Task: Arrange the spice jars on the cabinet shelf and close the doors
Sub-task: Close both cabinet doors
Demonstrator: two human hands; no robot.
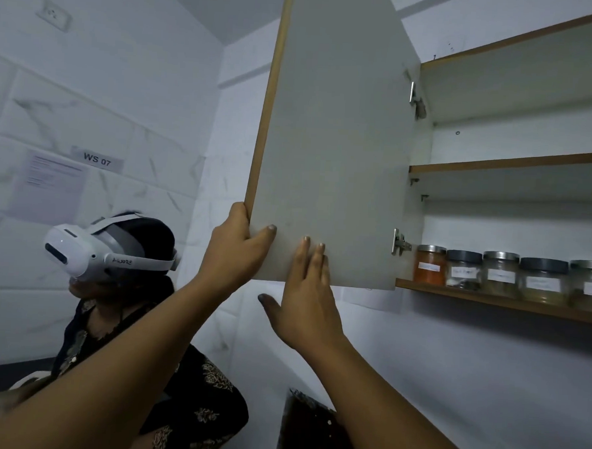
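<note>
The left cabinet door point(333, 140) stands open, a grey panel with a wooden edge. My left hand point(235, 248) grips its lower outer corner, fingers behind the edge and thumb on the inner face. My right hand point(306, 300) lies flat against the door's bottom edge with straight fingers. On the lower shelf point(489, 301) several glass spice jars stand in a row: an orange-filled jar point(429, 265) nearest the hinge, then a dark-lidded jar point(463, 269) and other labelled jars point(543, 280) to the right.
The upper shelf point(514, 162) holds nothing visible. Two metal hinges point(400, 243) join the door to the cabinet. Another person wearing a white headset point(94, 248) sits low at the left, by the tiled wall with a "WS 07" label point(97, 160).
</note>
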